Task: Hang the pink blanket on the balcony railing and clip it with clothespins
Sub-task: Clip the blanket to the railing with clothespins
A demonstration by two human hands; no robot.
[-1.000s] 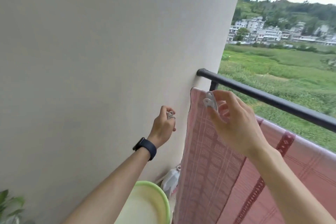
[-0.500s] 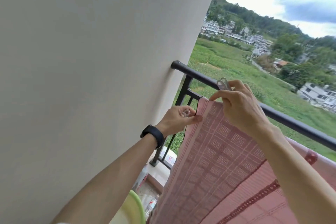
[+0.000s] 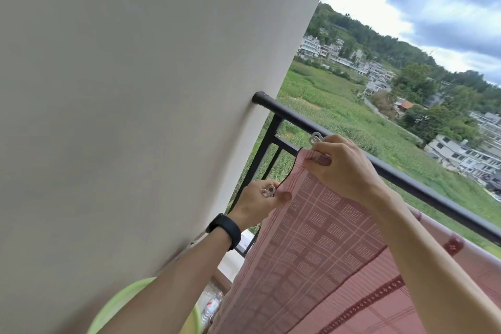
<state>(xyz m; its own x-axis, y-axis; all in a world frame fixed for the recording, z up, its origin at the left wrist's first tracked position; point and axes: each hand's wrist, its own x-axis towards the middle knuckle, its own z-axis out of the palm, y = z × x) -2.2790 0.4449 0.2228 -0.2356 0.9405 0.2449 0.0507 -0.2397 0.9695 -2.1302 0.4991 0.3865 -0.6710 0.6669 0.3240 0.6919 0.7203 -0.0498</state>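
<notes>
Left hand [image 3: 257,203] moved onto blanket [image 3: 325,238] edge, pinching it (plus clothespin [image 3: 268,192]), right hand [image 3: 349,171] gripping corner and second clothespin [image 3: 315,138].

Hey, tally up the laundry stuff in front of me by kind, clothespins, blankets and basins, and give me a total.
Clothespins: 2
Pink blanket: 1
Green basin: 1
Total: 4
</notes>
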